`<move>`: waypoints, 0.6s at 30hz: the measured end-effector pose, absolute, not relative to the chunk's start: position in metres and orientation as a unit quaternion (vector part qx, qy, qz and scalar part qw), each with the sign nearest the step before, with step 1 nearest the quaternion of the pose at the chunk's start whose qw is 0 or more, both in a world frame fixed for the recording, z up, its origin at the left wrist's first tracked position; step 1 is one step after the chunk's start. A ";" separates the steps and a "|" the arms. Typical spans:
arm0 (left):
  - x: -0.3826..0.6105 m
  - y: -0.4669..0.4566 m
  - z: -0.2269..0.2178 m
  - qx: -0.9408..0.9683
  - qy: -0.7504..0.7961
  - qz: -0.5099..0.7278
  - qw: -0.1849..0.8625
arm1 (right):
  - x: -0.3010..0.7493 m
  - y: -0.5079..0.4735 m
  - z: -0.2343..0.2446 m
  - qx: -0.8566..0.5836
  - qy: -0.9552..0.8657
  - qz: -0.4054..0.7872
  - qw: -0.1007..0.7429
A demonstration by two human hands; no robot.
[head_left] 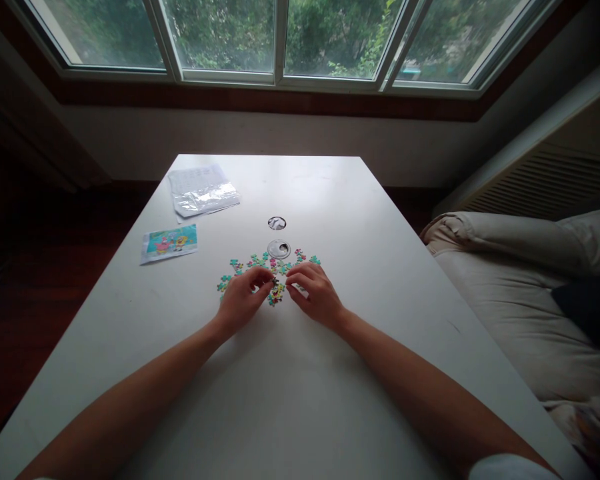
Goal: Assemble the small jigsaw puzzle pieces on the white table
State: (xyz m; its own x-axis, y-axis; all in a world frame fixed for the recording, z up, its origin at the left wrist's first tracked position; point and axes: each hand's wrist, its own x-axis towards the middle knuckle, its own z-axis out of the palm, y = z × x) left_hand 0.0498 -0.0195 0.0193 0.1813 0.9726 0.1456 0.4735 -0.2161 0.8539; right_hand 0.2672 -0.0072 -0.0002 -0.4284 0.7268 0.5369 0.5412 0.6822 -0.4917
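Note:
Several small colourful jigsaw pieces (260,261) lie scattered in the middle of a white table (290,400). My left hand (244,298) and my right hand (313,291) rest side by side over them, fingers curled. Between the fingertips of both hands sits a small joined cluster of yellow and teal pieces (276,293), which both hands pinch from either side. More loose pieces spread to the left of my left hand and behind both hands.
A picture card (170,243) and a crumpled clear plastic bag (203,191) lie at the far left of the table. Two round cable holes (279,249) sit behind the pieces. A sofa (525,293) stands at the right; a window runs along the far wall.

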 end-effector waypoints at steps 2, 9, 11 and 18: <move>0.051 -0.021 0.018 0.669 0.518 0.384 0.370 | 0.265 -0.010 0.001 -0.372 -0.837 0.129 0.381; 0.054 -0.023 0.017 0.659 0.534 0.384 0.365 | 0.262 -0.014 0.004 -0.364 -0.827 0.140 0.405; 0.054 -0.024 0.017 0.656 0.540 0.380 0.365 | 0.262 -0.014 0.003 -0.371 -0.820 0.144 0.411; 0.058 -0.028 0.019 0.656 0.553 0.365 0.362 | 0.261 -0.014 0.001 -0.373 -0.818 0.152 0.410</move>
